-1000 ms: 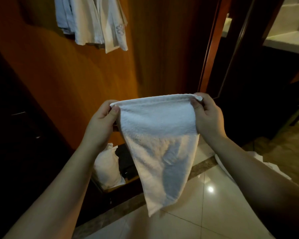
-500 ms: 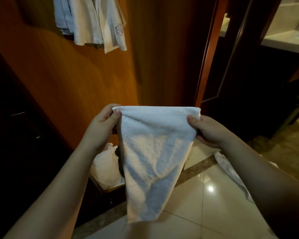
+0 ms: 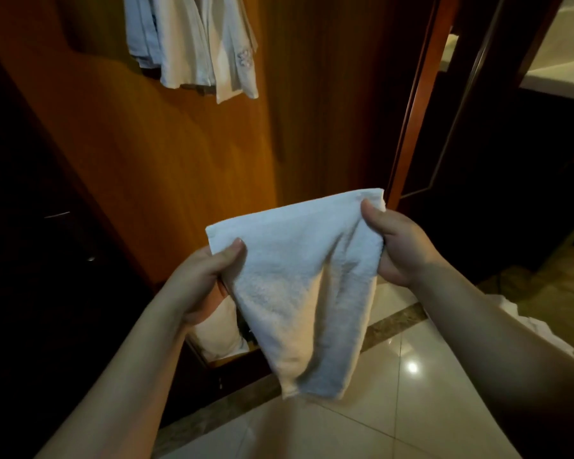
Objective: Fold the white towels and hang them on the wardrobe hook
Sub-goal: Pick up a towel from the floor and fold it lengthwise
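Both hands dropped and tilted since a second ago, top edge now slanting up to the right; left hand pinches the near-left corner of the white towel, right hand grips the far-right corner. Towel hangs between them above the floor, long axis pointing down and narrowing; hanging clothes are far up-left, hook itself not visible; right hand looks nearer for the next fold.

Dim, warm light. Left side near-black, no detail. Ceiling-light glare spot on floor tiles near right. Wide-angle bend at edges; my forearms stretched. Slightly soft overall.
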Motion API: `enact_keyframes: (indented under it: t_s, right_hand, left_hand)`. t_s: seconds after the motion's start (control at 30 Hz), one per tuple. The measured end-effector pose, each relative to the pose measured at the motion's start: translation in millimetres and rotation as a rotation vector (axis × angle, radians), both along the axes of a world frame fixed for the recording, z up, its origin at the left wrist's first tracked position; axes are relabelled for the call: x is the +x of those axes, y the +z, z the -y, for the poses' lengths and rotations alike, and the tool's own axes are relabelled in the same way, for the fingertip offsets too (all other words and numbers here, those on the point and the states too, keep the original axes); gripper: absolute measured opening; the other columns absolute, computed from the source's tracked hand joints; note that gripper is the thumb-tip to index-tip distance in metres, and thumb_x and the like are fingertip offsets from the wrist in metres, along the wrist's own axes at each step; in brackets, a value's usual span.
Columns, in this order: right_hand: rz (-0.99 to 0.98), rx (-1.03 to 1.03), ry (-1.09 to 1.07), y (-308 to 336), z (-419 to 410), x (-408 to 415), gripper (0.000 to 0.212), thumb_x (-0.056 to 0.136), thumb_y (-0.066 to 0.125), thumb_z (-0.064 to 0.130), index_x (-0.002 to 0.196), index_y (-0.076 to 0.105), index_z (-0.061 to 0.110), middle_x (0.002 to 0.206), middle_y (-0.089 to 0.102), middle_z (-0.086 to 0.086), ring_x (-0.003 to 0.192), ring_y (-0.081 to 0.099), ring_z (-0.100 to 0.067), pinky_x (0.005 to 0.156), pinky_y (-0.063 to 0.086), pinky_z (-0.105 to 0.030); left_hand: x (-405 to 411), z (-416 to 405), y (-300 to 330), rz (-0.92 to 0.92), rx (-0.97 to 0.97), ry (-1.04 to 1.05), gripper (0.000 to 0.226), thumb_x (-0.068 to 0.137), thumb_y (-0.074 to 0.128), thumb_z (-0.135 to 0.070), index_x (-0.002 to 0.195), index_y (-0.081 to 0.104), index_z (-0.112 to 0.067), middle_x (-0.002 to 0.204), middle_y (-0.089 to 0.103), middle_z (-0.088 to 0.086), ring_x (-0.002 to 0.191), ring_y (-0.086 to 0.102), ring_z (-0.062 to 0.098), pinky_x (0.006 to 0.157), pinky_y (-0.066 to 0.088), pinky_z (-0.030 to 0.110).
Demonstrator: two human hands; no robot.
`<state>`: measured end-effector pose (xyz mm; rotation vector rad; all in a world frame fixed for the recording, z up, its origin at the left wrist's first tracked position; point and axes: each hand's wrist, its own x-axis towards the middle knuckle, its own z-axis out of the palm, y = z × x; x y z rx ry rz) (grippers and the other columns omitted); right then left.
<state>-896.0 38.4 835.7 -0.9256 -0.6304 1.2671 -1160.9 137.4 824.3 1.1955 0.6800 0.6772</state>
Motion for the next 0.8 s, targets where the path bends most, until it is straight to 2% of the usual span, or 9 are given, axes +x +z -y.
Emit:
enact_keyframes:
  t_s: [0.1,0.2,0.3,0.43,0.5,0.57,0.63,0.73,0.8]
  right_hand:
    - [0.050,-0.065,0.011,-7,0,3,0.045,0.087,0.059,0.029,0.123,0.062,0.002,0.122,0.069,-0.020,0.115,0.067,-0.033,0.096,0.056,-0.045]
    - [0.119,-0.133,0.004,-13,-3,3,0.049,0.087,0.062,0.031,0.128,0.060,0.004,0.124,0.069,-0.018,0.117,0.066,-0.033,0.103,0.049,-0.049]
    - [0.134,-0.205,-0.058,-24,-4,-3,0.043,0.093,0.061,0.032,0.127,0.061,0.005,0.119,0.072,-0.016,0.112,0.069,-0.031,0.104,0.049,-0.049]
    - [0.164,-0.277,-0.244,-38,6,-34,0.027,0.103,0.053,0.035,0.111,0.068,0.014,0.103,0.077,-0.007,0.100,0.074,-0.027,0.095,0.055,-0.046]
    - [0.327,-0.348,-0.378,-48,13,-53,0.030,0.103,0.049,0.046,0.101,0.068,0.023,0.093,0.078,0.002,0.092,0.075,-0.020,0.089,0.057,-0.044]
    - [0.503,-0.367,-0.473,-54,21,-74,0.036,0.103,0.043,0.053,0.097,0.068,0.027,0.087,0.076,0.004,0.081,0.073,-0.013,0.079,0.059,-0.039]
    - [0.615,-0.304,-0.513,-58,27,-90,0.038,0.103,0.041,0.052,0.097,0.068,0.027,0.082,0.074,0.002,0.072,0.070,-0.010,0.067,0.055,-0.030]
    - [0.701,-0.227,-0.431,-58,31,-106,0.027,0.101,0.042,0.050,0.096,0.064,0.037,0.083,0.072,0.015,0.079,0.068,0.002,0.065,0.047,-0.011]
    - [0.701,-0.217,-0.344,-59,33,-112,0.027,0.094,0.039,0.057,0.099,0.061,0.042,0.091,0.071,0.018,0.087,0.067,0.004,0.070,0.049,-0.010]
  left_hand:
    - [2,1,-8,-0.006,-0.041,0.091,0.049,0.081,0.069,-0.035,0.121,0.064,-0.006,0.121,0.070,0.017,0.110,0.068,0.033,0.094,0.055,0.046]
    - [9,4,-12,-0.017,-0.097,0.157,0.036,0.091,0.066,-0.027,0.120,0.065,-0.005,0.117,0.072,0.015,0.109,0.069,0.032,0.095,0.052,0.044]
    - [18,10,-17,-0.047,-0.136,0.223,0.037,0.092,0.060,-0.027,0.122,0.065,-0.005,0.116,0.072,0.014,0.109,0.069,0.032,0.098,0.051,0.045]
    - [27,25,-25,-0.095,-0.122,0.316,0.029,0.098,0.058,-0.026,0.118,0.067,-0.007,0.108,0.076,0.009,0.097,0.074,0.024,0.079,0.057,0.034]
    - [30,36,-27,-0.117,-0.112,0.372,0.024,0.099,0.060,-0.029,0.111,0.070,-0.011,0.101,0.077,0.006,0.093,0.075,0.024,0.080,0.057,0.036]
    - [32,49,-28,-0.150,-0.092,0.432,0.019,0.099,0.060,-0.033,0.100,0.072,-0.019,0.092,0.078,0.001,0.088,0.075,0.022,0.085,0.056,0.041]
    - [35,63,-27,-0.158,-0.072,0.471,0.017,0.099,0.057,-0.035,0.096,0.070,-0.025,0.092,0.078,-0.001,0.091,0.073,0.021,0.090,0.055,0.044]
    - [37,76,-27,-0.175,-0.016,0.484,0.013,0.100,0.054,-0.038,0.092,0.064,-0.034,0.093,0.075,-0.007,0.098,0.071,0.020,0.094,0.054,0.047]
    - [36,80,-28,-0.179,0.025,0.471,0.014,0.101,0.053,-0.036,0.093,0.064,-0.034,0.087,0.075,-0.010,0.095,0.071,0.017,0.090,0.056,0.041]
